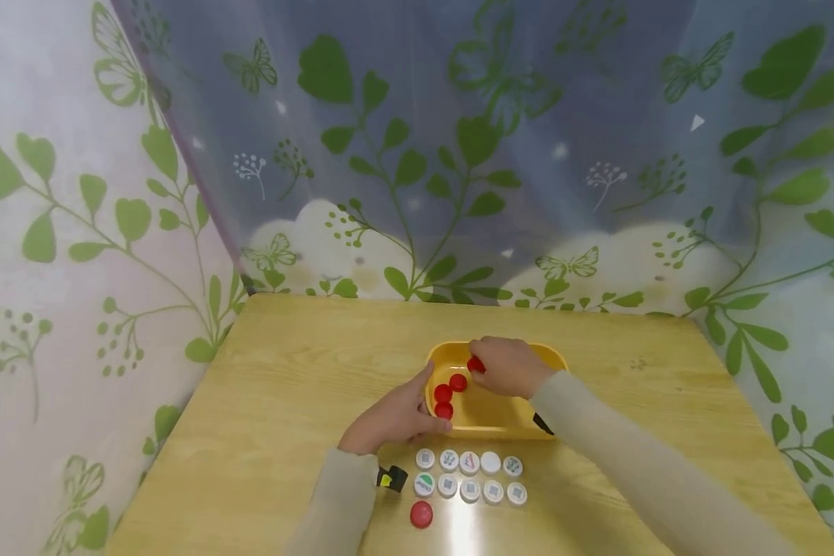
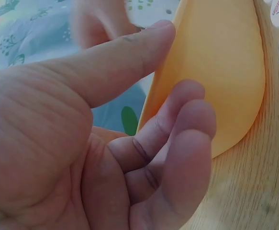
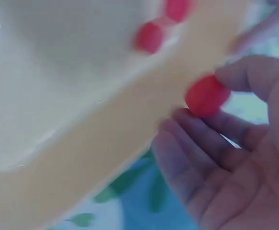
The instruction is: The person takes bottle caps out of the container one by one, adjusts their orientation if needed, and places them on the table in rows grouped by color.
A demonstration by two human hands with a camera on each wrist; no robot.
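A yellow plastic tray [image 1: 495, 433] sits on the table with several red bottle caps [image 1: 443, 394] in its left end. My left hand [image 1: 394, 413] holds the tray's left end; in the left wrist view the thumb is at the rim and the bent fingers [image 2: 189, 158] lie along the outer wall. Over the far side of the tray, my right hand [image 1: 513, 366] pinches one red bottle cap [image 3: 207, 95] between thumb and fingers. Two more red caps show blurred inside the tray in the right wrist view.
In front of the tray, white bottle caps [image 1: 469, 489] with printed tops stand in two rows. One red bottle cap [image 1: 421, 514] lies nearer me, below their left end. The wooden table [image 1: 306, 363] meets a leaf-patterned curtain [image 1: 417, 154] at the back.
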